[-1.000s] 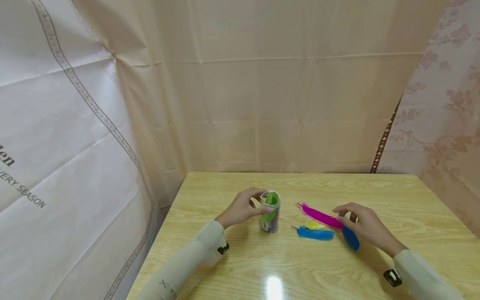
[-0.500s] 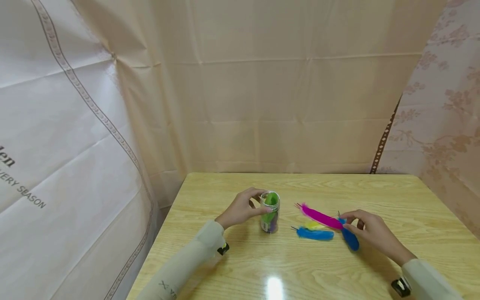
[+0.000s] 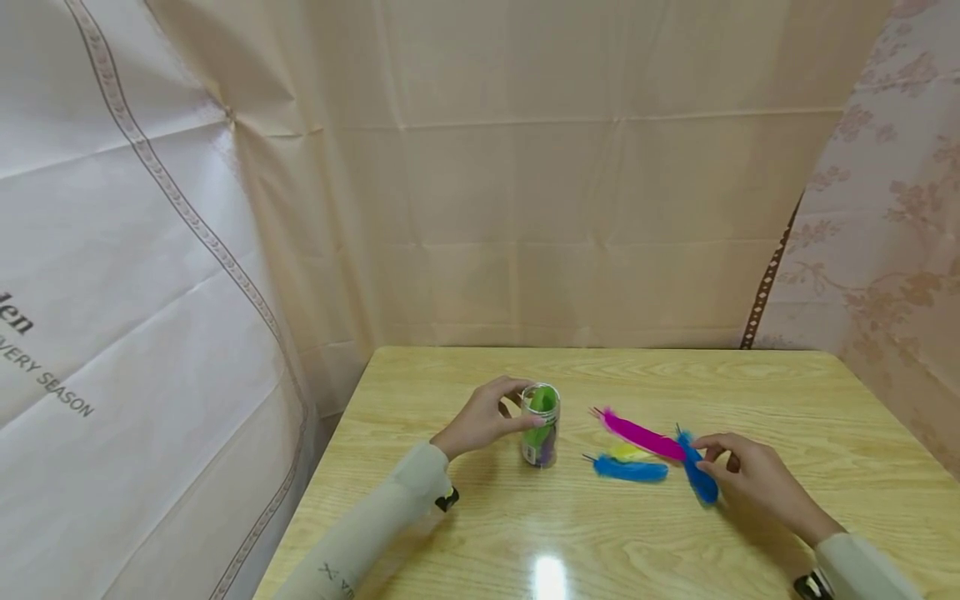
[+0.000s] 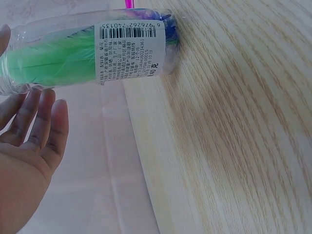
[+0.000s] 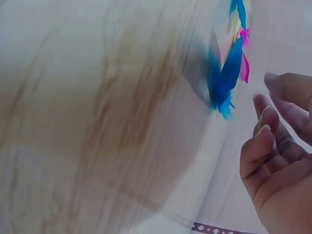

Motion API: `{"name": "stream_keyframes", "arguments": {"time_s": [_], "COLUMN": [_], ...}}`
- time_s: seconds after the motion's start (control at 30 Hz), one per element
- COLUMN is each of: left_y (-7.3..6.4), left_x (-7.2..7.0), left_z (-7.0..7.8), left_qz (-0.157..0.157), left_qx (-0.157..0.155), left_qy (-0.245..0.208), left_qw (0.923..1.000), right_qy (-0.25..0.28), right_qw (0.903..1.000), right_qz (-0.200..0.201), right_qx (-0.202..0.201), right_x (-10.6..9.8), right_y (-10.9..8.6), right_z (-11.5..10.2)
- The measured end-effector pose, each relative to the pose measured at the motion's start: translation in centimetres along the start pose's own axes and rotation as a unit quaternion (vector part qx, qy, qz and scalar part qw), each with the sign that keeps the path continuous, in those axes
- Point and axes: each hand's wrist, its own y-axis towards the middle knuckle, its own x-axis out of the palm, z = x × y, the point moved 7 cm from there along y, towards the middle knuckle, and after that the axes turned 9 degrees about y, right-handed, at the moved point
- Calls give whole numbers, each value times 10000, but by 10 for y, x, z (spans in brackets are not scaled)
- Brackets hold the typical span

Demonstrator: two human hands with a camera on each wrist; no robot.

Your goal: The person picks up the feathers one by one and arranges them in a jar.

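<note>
Near the table's middle a clear jar (image 3: 551, 433) stands upright with green and purple feathers inside; a barcode label (image 4: 131, 48) shows on its side. My left hand (image 3: 483, 417) grips the jar's neck between thumb and fingers. My right hand (image 3: 753, 477) hovers beside a blue feather (image 3: 699, 479), fingertips close to its right edge. In the right wrist view a gap shows between the thumb and the bent fingers, with nothing in them. A magenta feather (image 3: 637, 435) lies left of that blue feather, its tip meeting it. A second blue feather (image 3: 630, 469) lies below a yellow feather (image 3: 626, 451).
The wood-grain table (image 3: 442, 542) ends at a beige cloth (image 3: 510, 208) behind it. A white printed cloth (image 3: 150, 375) hangs on the left and a floral one (image 3: 892, 250) on the right.
My right hand has moved right and nearer to me, uncovering the quill end of the blue feather beside it. The left hand and jar have stayed put.
</note>
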Motion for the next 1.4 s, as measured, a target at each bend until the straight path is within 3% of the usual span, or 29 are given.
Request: {"name": "stream_keyframes", "arguments": {"time_s": [0.67,0.97,1.1,1.27,1.4], "left_y": [-1,-2,-3,-4,-2], "left_x": [-1,0,0,1,-1], "left_z": [2,0,-1,-1,0], "left_qz": [15,33,6,2,21], "left_qx": [54,25,-2,-10,45], "left_qy": [-33,-34,-49,-51,-52], "left_qw": [10000,10000,10000,10000,10000], "right_qy": [-265,-515,-552,-703,-676], "right_qw": [9959,9868,9846,9863,9832], "right_qz": [-502,-823,-905,-852,-931], "right_qx": [704,1296,1389,1225,1420], "right_x": [11,14,19,24,23], "right_y": [-8,-4,-6,-9,-5], "right_z": [20,25,24,20,23]}}
